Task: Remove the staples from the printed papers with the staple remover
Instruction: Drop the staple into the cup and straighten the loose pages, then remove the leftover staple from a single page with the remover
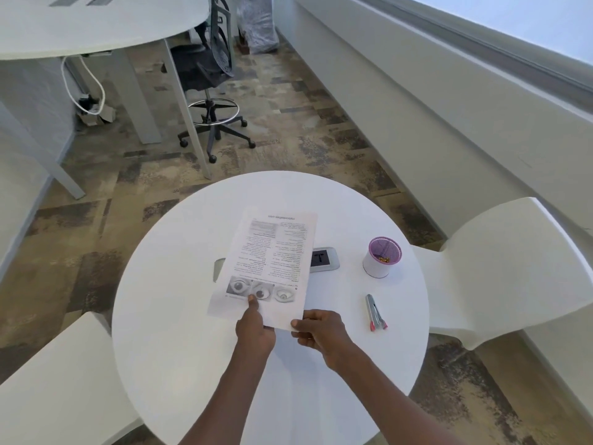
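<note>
The printed papers [272, 258] hang just above the round white table [179, 316], upside down to me, with three eye pictures near my hands. My left hand [255, 329] pinches the near edge, thumb on top of the page. My right hand [317, 332] grips the near right corner. The staple remover [374, 313], silver with pink tips, lies on the table to the right of my right hand, untouched. No staple is visible from here.
A white cup with a purple rim [382, 256] holds small gold bits at the table's right. A grey flat device [324, 259] lies partly under the papers. White chairs stand at the right [500, 268] and the near left [64, 380]; a desk and office chair are beyond.
</note>
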